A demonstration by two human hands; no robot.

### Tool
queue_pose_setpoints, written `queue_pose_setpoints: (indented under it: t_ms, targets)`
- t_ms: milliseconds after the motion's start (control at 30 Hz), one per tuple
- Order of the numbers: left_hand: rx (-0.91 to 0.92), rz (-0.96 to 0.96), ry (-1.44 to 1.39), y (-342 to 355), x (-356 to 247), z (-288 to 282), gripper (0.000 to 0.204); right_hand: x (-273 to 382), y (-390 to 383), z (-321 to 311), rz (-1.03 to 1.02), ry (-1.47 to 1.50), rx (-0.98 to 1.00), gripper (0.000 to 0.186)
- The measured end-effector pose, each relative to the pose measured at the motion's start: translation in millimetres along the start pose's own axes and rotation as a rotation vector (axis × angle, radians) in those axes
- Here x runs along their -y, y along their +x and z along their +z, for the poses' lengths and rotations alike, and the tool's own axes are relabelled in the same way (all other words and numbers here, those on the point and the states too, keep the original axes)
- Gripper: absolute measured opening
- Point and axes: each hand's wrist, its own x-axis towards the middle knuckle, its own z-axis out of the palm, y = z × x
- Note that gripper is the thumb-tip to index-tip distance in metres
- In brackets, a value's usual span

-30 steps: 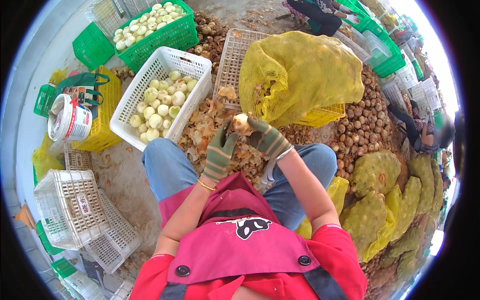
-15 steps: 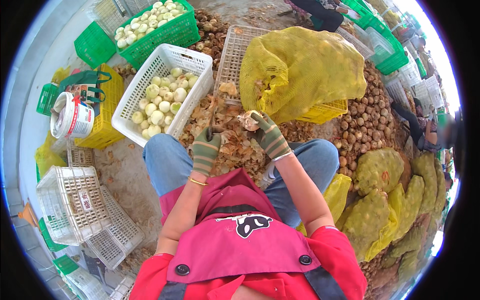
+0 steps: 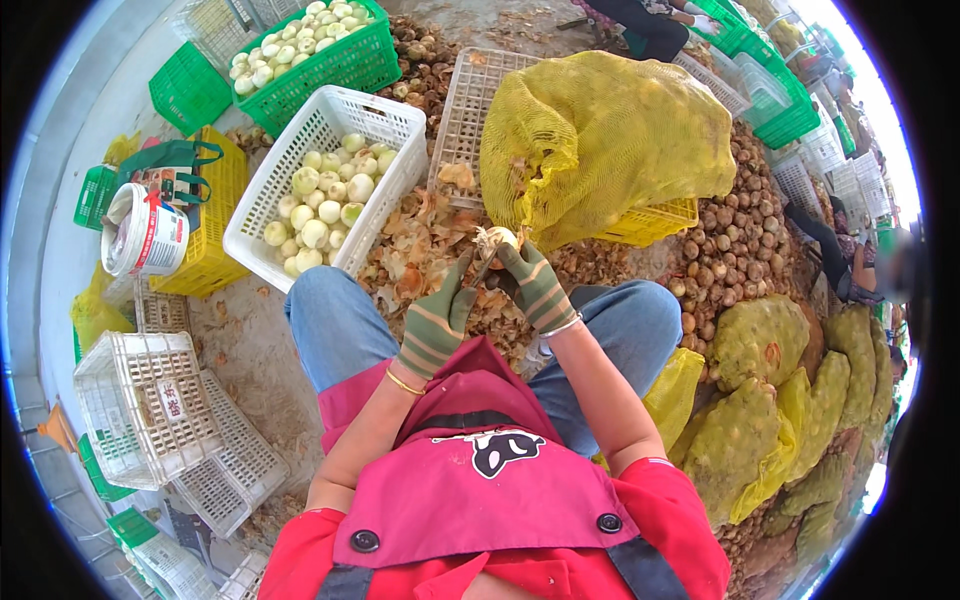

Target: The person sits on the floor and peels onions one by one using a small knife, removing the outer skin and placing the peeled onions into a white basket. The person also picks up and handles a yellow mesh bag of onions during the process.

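Both my hands wear green and tan striped gloves and meet above the pile of onion skins (image 3: 410, 255) between my knees. My right hand (image 3: 537, 287) is closed round an onion (image 3: 506, 238), partly bared to pale flesh, with papery brown skin still at its left side. My left hand (image 3: 437, 318) is closed on a small knife (image 3: 482, 272), whose thin dark blade points up at the underside of the onion. The knife's handle is hidden in my glove, and my right fingers hide part of the onion.
A white crate (image 3: 240, 235) of peeled onions stands front left; behind it is a green crate (image 3: 330, 65) of more. A full yellow mesh sack (image 3: 640, 130) lies ahead over a yellow crate (image 3: 650, 222). Unpeeled onions (image 3: 735, 240) and several sacks (image 3: 760, 345) lie right. Other people work far right.
My left hand has moved up and right with the knife, reaching the onion. My right hand has turned the onion, and pale flesh now shows on it.
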Motion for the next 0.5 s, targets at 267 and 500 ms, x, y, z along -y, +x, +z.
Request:
queue_pose_setpoints:
  t_ms: [267,500]
  targets:
    - [-0.097,0.061,0.287,9,-1,11,0.051,-21,-7,15,-0.145,-0.116,-0.103,0.040]
    - [-0.148,0.017,0.234,17,0,19,0.042,-34,-3,14,0.020,0.236,-0.092,0.040]
